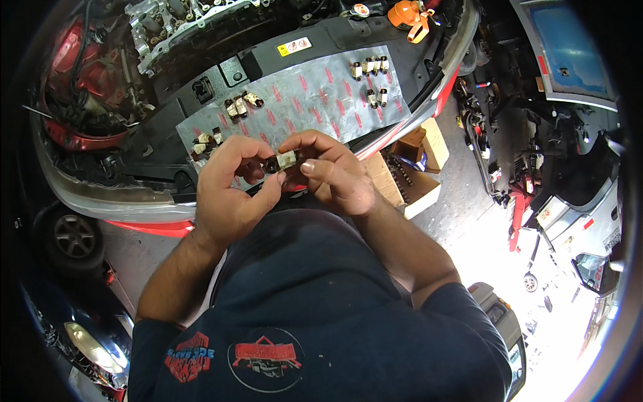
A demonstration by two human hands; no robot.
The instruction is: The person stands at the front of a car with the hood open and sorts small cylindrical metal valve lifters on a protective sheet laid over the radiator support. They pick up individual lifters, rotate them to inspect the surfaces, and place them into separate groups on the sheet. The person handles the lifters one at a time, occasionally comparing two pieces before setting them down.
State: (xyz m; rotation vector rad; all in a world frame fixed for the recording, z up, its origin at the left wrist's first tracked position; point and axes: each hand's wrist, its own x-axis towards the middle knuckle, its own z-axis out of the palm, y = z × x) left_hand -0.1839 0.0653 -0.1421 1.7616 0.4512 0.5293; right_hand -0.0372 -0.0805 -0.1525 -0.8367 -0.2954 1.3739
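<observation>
In front of my body, my left hand [231, 184] and my right hand [341, 175] together pinch a small dark cylindrical engine part [287, 159] wrapped in pale, stained tape. My left fingers grip its dark end, while my right fingertips hold the taped end. Beyond them, a silver sheet with red print [321, 110] lies across the front of the car. Similar taped parts rest on it: a row of several [370, 66] at the far right, two more [377, 98] nearer, three [242, 106] left of centre, and some others [207, 142] beside my left hand, partly hidden.
An exposed engine [177, 30] sits in the bay at the top left. An orange object with a strap [407, 15] lies at the far right of the car front. An open cardboard box [423, 191] stands low at the right. Tools and parts [479, 141] lie on the floor.
</observation>
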